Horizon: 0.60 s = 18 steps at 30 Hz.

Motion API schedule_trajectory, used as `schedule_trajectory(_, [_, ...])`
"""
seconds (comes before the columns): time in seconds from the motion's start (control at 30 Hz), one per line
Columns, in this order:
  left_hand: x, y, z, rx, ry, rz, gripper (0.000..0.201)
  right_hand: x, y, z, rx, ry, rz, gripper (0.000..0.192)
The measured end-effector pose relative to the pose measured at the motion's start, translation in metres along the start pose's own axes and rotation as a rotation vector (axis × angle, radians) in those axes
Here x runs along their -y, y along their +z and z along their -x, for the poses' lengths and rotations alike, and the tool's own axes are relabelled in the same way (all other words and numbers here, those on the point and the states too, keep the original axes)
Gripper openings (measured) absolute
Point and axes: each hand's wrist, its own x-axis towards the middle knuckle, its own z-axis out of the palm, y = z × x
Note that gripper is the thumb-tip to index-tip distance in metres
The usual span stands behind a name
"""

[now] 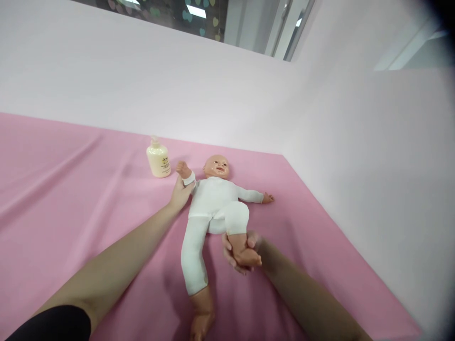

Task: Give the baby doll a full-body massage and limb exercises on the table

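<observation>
A baby doll (215, 195) in a white cloth suit lies on its back, head away from me and feet toward me. My left hand (181, 194) is closed round the doll's forearm on the left, just below its raised fist. Near the doll's ankle on the right, my right hand (241, 253) is wrapped round the lower leg from beneath, and that knee is bent and lifted. The doll's other leg stretches straight toward me, and its other arm reaches out to the right, both untouched.
A cream pump bottle (159, 160) with a dark label stands left of the doll's head. Pink sheeting (117, 208) with creases covers the surface. White walls (149, 85) rise behind and on the right, with a window (199, 19) at the top.
</observation>
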Motion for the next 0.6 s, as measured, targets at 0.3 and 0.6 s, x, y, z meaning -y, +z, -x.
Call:
schedule_trajectory(0.3, [-0.003, -0.003, -0.007, -0.316, -0.238, 0.202, 0.028, 0.0, 0.01, -0.013, 0.087, 0.211, 0.058, 0.048])
schedule_trajectory(0.6, [0.003, -0.003, 0.0, 0.008, 0.015, 0.052, 0.026, 0.003, 0.012, -0.006, 0.189, -0.193, -0.063, 0.043])
